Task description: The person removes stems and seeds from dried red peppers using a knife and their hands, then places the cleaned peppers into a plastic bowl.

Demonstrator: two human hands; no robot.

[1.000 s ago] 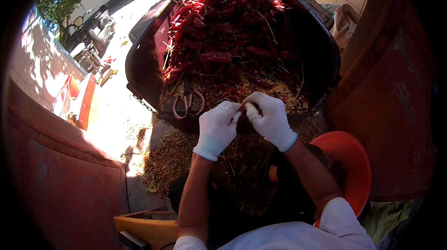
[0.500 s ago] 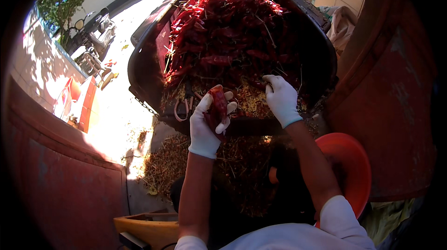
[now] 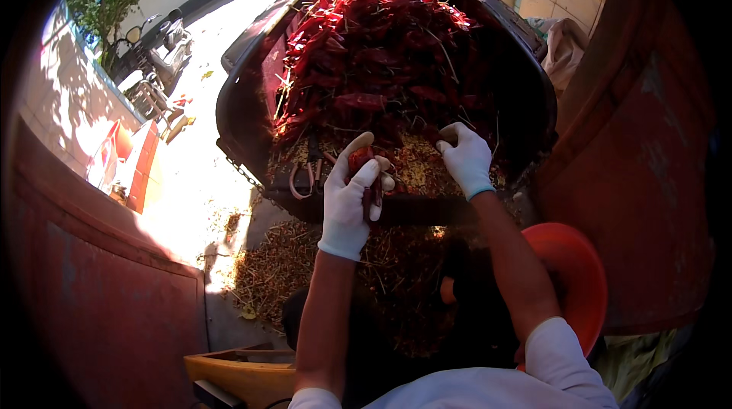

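My left hand (image 3: 347,199), in a white glove, is closed around dried red chili peppers (image 3: 361,157), held above the front edge of a dark metal cart bed (image 3: 229,108). My right hand (image 3: 468,159), gloved too, reaches into the cart by the near side of the chili heap (image 3: 374,58). Its fingers are bent together, and what lies at their tips is too dark to make out. Scissors with pink handles (image 3: 300,182) rest on the cart bed just left of my left hand. Yellowish seeds (image 3: 419,165) and scraps are strewn between my hands.
An orange-red plastic basin (image 3: 591,279) stands by my right elbow. Stems and seeds (image 3: 274,264) litter the ground below the cart. At lower left is a yellow wooden stool or box (image 3: 236,371). Red door panels (image 3: 91,279) flank both sides; a parked motorbike (image 3: 160,58) stands far left.
My left hand has turned, its fingers and thumb now wrapped further over the chili peppers. My right hand has shifted slightly, its fingers more curled. The whole view has moved a little.
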